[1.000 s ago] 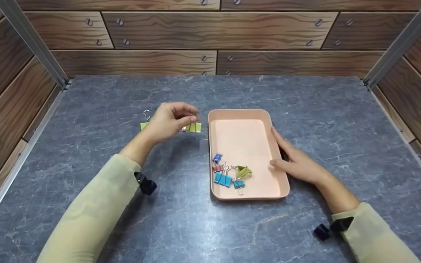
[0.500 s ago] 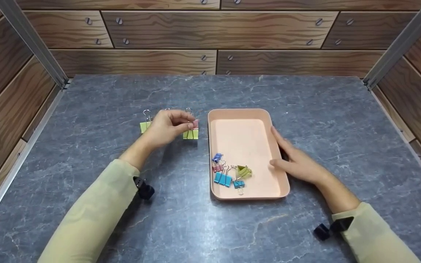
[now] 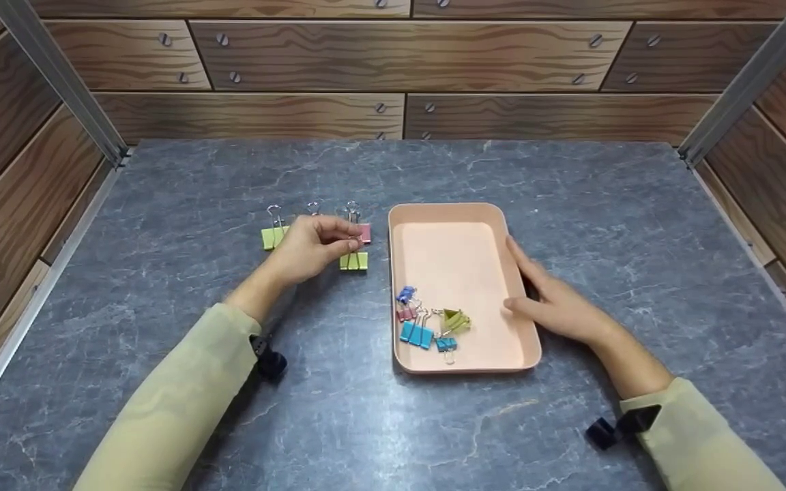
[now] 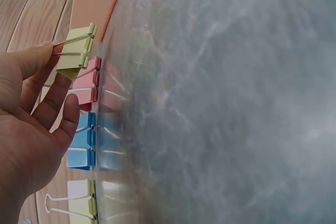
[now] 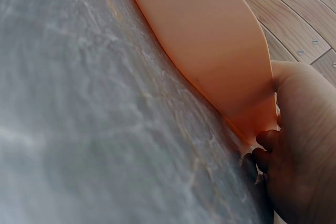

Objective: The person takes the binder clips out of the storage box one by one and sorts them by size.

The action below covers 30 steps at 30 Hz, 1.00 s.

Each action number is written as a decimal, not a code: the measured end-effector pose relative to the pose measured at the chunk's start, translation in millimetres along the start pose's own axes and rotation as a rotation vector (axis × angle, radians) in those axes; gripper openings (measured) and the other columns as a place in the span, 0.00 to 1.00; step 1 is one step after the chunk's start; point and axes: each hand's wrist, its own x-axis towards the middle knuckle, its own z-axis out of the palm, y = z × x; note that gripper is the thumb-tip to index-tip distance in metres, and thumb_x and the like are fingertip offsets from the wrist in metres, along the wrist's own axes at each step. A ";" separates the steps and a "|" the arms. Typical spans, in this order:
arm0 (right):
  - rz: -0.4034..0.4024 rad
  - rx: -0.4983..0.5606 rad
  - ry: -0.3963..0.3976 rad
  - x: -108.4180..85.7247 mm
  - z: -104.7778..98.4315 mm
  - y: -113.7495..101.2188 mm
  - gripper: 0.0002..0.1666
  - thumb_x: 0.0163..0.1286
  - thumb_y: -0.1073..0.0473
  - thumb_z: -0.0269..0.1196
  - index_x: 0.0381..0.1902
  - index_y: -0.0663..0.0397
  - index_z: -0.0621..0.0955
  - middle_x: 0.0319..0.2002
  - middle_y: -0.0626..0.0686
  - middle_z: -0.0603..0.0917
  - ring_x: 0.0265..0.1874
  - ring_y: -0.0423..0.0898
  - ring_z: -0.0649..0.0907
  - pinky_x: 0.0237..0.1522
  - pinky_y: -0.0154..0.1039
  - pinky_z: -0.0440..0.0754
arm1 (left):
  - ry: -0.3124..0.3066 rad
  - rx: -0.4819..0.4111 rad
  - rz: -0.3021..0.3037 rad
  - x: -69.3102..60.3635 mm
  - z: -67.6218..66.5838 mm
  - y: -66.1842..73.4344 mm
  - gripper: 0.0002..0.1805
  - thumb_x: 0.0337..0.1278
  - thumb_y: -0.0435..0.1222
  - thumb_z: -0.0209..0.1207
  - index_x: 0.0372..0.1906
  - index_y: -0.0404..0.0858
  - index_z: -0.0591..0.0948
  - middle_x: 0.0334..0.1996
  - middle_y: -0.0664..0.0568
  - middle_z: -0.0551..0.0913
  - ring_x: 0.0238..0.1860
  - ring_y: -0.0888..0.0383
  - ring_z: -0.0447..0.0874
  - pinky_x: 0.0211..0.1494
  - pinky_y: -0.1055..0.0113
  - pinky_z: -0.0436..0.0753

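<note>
- Lime-green metal binder clip (image 3: 353,262) is hanging pinched in a left hand (image 3: 311,247).
- Shifting nearer the person, it is now baring an upright pink metal clip (image 3: 366,234), probably gaining room.
- Beside them, a right hand (image 3: 563,308) is gripping a shallow peach plastic tray (image 3: 464,262).

Gry marbled tbl (image 3: 611,204), woodgrain panels (image 3: 406,58) on 3 sides, metal posts (image 3: 65,82) @ bk corners.

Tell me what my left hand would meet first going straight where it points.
Likely the tray: your left hand points right, toward it. Depth is unclear, though, so it might brush the pink clip close by first.
</note>
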 end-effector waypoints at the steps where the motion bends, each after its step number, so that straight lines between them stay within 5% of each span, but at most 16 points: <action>1: 0.000 0.000 0.001 -0.1 -0.1 -0.3 0.57 0.76 0.51 0.66 0.88 0.34 0.44 0.85 0.61 0.48 0.83 0.63 0.51 0.80 0.63 0.49 | -0.001 -0.002 0.001 0.1 0.2 -0.9 0.11 0.68 0.26 0.68 0.52 0.26 0.88 0.53 0.38 0.89 0.49 0.52 0.91 0.51 0.68 0.88; 30: -0.027 0.016 -0.001 -1.3 0.3 -3.2 0.55 0.76 0.53 0.66 0.88 0.38 0.46 0.85 0.63 0.49 0.82 0.65 0.51 0.80 0.64 0.49 | 0.012 -0.059 0.002 1.8 7.4 -10.3 0.10 0.66 0.23 0.67 0.50 0.24 0.87 0.53 0.36 0.89 0.53 0.43 0.90 0.52 0.71 0.86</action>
